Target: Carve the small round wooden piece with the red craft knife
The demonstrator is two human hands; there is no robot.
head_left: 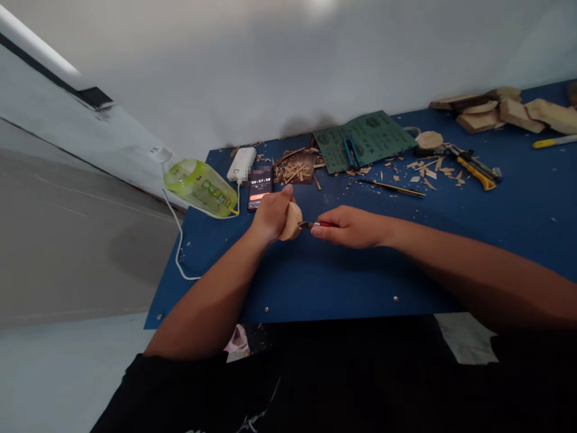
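Note:
My left hand [271, 215] is closed around a pale, rounded piece of wood [293, 222], and its thumb points away from me. My right hand [345, 227] grips a carving knife [328, 225] by its red handle. The short metal blade points left and meets the right side of the wood. Both hands are above the near half of the blue table [324, 282]. Just beyond my left hand lies a phone [260, 187] with a running timer on its screen.
A power bank [242, 163] and a green plastic bottle [201, 187] are at left. Behind are wood shavings [295, 171], green sandpaper [365, 141], a blue cutter [351, 153], a thin dark tool [392, 187] and a yellow utility knife [475, 168]. Wood blocks [520, 114] lie far right.

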